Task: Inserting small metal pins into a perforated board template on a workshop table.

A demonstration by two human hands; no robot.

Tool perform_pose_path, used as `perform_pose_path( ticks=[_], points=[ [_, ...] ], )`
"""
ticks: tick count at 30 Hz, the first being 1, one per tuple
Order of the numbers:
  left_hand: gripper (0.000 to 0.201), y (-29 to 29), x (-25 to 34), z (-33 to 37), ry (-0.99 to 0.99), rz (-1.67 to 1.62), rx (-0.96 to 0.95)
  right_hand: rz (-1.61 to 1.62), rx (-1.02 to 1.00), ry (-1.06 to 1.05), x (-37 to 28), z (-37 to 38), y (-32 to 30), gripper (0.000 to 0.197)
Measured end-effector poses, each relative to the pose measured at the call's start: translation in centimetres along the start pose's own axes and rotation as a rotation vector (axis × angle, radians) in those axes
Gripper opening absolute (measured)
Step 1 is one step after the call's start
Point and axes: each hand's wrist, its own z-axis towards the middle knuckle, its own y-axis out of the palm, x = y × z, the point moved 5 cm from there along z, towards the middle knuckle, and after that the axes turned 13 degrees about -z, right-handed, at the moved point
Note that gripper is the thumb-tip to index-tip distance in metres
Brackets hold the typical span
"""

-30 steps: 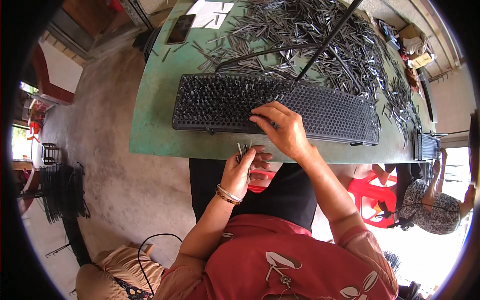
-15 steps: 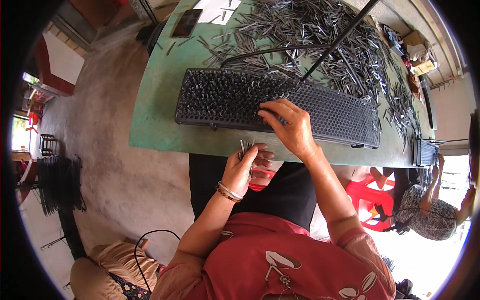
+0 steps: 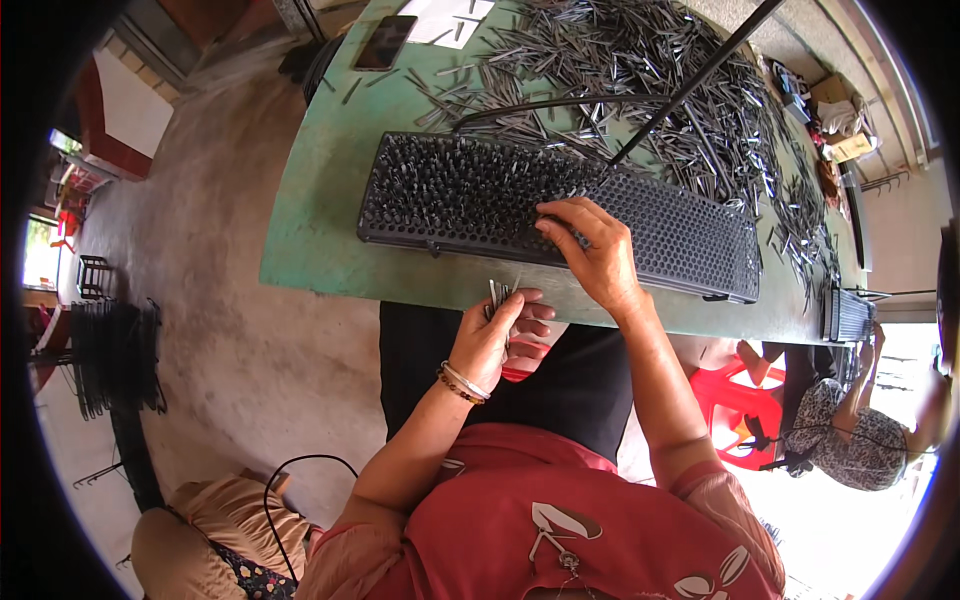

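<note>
A long black tray (image 3: 690, 235) dotted with rows of round holes lies along the table's near edge. Thin dark strips (image 3: 440, 185) stand upright in its left part; holes show uncovered toward its right. My right hand (image 3: 600, 262) is over the tray's front middle, thumb and fingertips pinched together at the border of the filled part. Whatever those fingertips hold is too small or hidden. Below the table edge, my left hand (image 3: 488, 335) grips a small bunch of thin metal strips (image 3: 498, 293) between thumb and fingers, their ends poking upward.
Loose strips (image 3: 640, 60) are heaped across the green table (image 3: 320, 225) behind the tray. A black rod (image 3: 690, 85) slants over the tray. A phone (image 3: 385, 43) and white paper (image 3: 450, 20) lie far left. Another person (image 3: 850, 430) works at the right beside a red stool (image 3: 740, 415).
My right hand has shifted slightly right along the tray, fingertips still together. My left hand keeps its bunch of strips. The whole view has moved a little.
</note>
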Motion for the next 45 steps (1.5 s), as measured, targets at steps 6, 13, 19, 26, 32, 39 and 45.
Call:
perform_pose_path(
  ticks=[6,13,19,26,32,39,45],
  points=[
    [0.033,0.2,0.0,0.0,-0.013,-0.001,0.008,-0.008,-0.032,-0.082,-0.6,-0.1,0.3,0.019],
    [0.034,0.2,-0.1,0.0,-0.016,0.008,-0.004,-0.059,-0.037,-0.074,-0.3,-0.9,1.2,0.021],
    [0.035,0.8,0.0,0.1,-0.022,0.012,-0.040,-0.138,-0.065,-0.126,-0.9,-1.0,1.4,0.021],
    [0.037,2.2,0.6,-0.1,0.050,0.129,-0.163,0.311,-0.287,0.160,-0.7,-2.2,-0.3,0.021],
    [0.034,2.4,-0.4,0.7,-0.115,0.028,-0.156,0.590,-0.137,0.478,2.1,-2.6,-0.9,0.020],
    [0.034,0.2,-2.6,1.4,-0.217,-0.027,-0.113,-0.014,0.183,0.162,2.6,-0.4,-0.4,0.025],
    [0.036,-0.3,-2.4,1.0,-0.303,-0.157,-0.163,-0.177,0.167,-0.032,2.1,-0.5,0.3,0.023]
  ],
)
